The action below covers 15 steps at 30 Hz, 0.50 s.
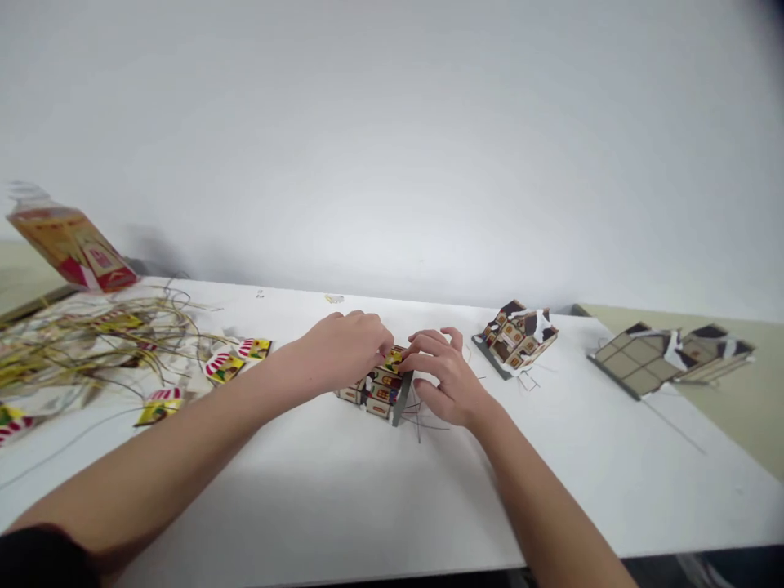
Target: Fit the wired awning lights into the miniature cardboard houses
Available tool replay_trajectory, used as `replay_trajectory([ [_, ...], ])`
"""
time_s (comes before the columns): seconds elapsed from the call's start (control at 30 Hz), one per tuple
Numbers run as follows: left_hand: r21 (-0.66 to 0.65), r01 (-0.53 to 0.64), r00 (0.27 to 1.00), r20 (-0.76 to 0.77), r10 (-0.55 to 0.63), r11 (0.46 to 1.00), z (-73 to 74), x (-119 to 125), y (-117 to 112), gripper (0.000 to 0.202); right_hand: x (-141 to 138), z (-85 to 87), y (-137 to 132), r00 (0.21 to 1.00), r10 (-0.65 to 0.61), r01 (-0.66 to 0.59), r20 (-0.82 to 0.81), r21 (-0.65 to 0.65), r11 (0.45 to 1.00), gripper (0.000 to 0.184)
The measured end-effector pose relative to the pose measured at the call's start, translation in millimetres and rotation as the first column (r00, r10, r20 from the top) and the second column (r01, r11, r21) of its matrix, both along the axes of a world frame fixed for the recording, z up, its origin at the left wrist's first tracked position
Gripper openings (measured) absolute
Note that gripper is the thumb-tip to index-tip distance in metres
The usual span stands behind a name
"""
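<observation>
Between my two hands a small miniature house (pixel 383 392), with printed walls and windows, lies tilted on the white table, its grey base facing right. My left hand (pixel 346 347) reaches over it from the left, fingers pinched together at a small yellow printed piece (pixel 393 359) on the house. The left fingertips are partly hidden. On the other side, my right hand (pixel 444 376) has its fingers curved round the upper edge of the grey base. Thin wires (pixel 420 420) stick out from the base beneath my right hand.
Several yellow pieces with red-striped awnings (pixel 160 406) lie at left beside a tangle of wires (pixel 122 335). Behind stands a printed plastic bottle (pixel 73 245). Two more miniature houses, one upright (pixel 518 336) and one showing its underside (pixel 637 359), are at right. A wall (pixel 392 147) rises behind.
</observation>
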<state>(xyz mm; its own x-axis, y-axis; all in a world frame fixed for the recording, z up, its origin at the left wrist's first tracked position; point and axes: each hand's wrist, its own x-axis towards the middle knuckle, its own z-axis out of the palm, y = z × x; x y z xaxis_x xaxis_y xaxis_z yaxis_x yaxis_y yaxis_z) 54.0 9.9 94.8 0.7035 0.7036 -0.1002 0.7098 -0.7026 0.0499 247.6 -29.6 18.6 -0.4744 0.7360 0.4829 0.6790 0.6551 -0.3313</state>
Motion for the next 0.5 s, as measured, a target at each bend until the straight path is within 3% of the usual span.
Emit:
replay_trajectory([
  [0.13,-0.048,-0.01,0.997,0.073,0.013,0.999,-1.0,-2.9,3.8,0.019,-4.0,-1.5,-3.9,0.996,0.071,-0.071,-0.049,0.002,0.997,0.029],
  [0.23,-0.089,-0.015,0.996,0.092,0.023,0.996,3.0,-2.9,3.0,0.017,-7.8,-4.1,-4.9,0.989,0.097,-0.088,-0.11,0.089,0.992,0.024],
  [0.33,-0.1,-0.008,0.997,0.08,0.016,0.995,7.5,-1.6,1.5,0.019,-9.8,-6.6,-3.6,0.987,0.043,-0.017,-0.158,0.165,0.986,0.023],
  [0.5,-0.083,0.023,0.996,0.093,-0.015,0.996,5.4,-1.5,2.4,0.02,-8.9,-10.4,-0.5,0.979,-0.051,0.086,-0.2,0.172,0.981,0.022],
])
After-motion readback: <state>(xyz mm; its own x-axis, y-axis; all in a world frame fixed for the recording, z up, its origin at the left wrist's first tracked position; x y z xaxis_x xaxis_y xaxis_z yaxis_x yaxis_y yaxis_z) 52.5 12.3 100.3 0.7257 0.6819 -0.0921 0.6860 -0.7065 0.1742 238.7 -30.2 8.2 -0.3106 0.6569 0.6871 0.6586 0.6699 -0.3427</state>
